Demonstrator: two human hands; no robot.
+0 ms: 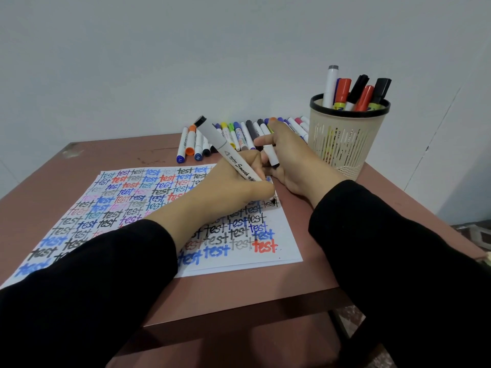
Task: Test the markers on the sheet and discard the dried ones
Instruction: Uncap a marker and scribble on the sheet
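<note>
A white sheet (287, 229) covered with the word "test" in many colours lies on the brown table (239, 288). My left hand (228, 187) grips a white marker (223, 147) with a black end, its tip touching the sheet near the right edge beside a fresh black "test". My right hand (289, 160) rests on the table just right of the sheet and holds a white marker cap (271, 155) in its fingers. A row of several capped markers (239, 134) lies along the table's far edge.
A beige mesh holder (348, 134) with a black rim stands at the far right of the table, with several markers standing in it. A pale wall rises right behind the table. The table's front and right edges are close to my arms.
</note>
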